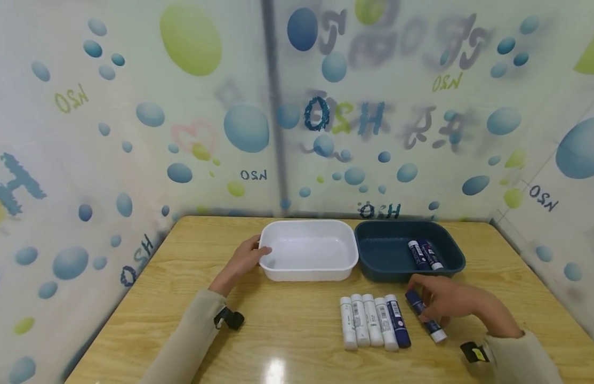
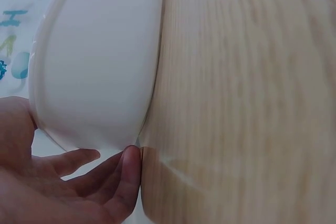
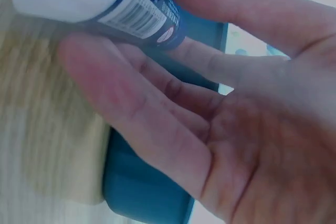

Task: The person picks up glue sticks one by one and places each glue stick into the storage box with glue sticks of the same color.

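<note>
At its left end, a white plastic bin (image 1: 308, 274) is gripped by my left hand (image 1: 244, 258), thumb over the rim; the left wrist view shows the fingertips against its outer wall. My right hand (image 1: 452, 298) pinches a dark blue glue stick (image 1: 435, 329) with a white cap, slanting just in front of a dark teal bin (image 1: 383, 274). In the right wrist view that glue stick's barcode label faces the camera. Two blue glue sticks (image 1: 424, 255) lie inside the teal bin. Left of the right hand, several white glue sticks (image 1: 366, 322) lie beside another blue glue stick (image 1: 398, 321).
Both bins stand side by side toward the back of the wooden table (image 1: 278, 325). Behind them hangs a patterned curtain (image 1: 297, 160) with blue and green spots, which also closes off both sides.
</note>
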A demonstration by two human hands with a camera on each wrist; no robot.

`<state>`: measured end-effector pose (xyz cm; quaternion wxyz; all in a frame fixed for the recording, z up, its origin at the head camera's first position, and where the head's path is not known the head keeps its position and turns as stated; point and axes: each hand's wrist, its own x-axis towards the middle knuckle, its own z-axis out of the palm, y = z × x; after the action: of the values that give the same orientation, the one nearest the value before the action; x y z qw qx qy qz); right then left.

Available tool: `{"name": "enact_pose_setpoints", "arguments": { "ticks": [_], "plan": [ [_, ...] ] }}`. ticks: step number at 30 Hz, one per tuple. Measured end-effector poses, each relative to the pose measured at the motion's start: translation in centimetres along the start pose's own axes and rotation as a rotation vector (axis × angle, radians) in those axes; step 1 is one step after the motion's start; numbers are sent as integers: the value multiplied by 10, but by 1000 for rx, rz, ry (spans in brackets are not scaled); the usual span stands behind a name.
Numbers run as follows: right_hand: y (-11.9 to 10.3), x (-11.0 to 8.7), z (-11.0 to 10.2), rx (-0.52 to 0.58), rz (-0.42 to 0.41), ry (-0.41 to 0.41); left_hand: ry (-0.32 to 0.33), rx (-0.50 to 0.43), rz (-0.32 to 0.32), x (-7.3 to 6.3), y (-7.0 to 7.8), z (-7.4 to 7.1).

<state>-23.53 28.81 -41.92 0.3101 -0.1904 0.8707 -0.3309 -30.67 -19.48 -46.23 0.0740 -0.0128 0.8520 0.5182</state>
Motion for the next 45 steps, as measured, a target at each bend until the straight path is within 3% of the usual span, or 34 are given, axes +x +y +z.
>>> {"name": "enact_pose_setpoints", "arguments": {
  "ticks": [5, 21, 30, 37, 45],
  "plan": [
    [1, -3, -5, 16, -24, -16, 4, -3, -2, 1, -1, -1],
    [-1, -21, -24, 48, -155, 66, 10, 18, -4, -1, -2, -1],
    [-7, -21, -28, -5, -175, 153, 12, 21, 8, -2, 1, -2],
    [-19, -18, -38, -114, -263, 233, 21, 24, 1, -3, -1, -2],
    [-34, -10, -56, -124, -164, 272, 14, 25, 8, 0, 0, -1]
  ]
}}
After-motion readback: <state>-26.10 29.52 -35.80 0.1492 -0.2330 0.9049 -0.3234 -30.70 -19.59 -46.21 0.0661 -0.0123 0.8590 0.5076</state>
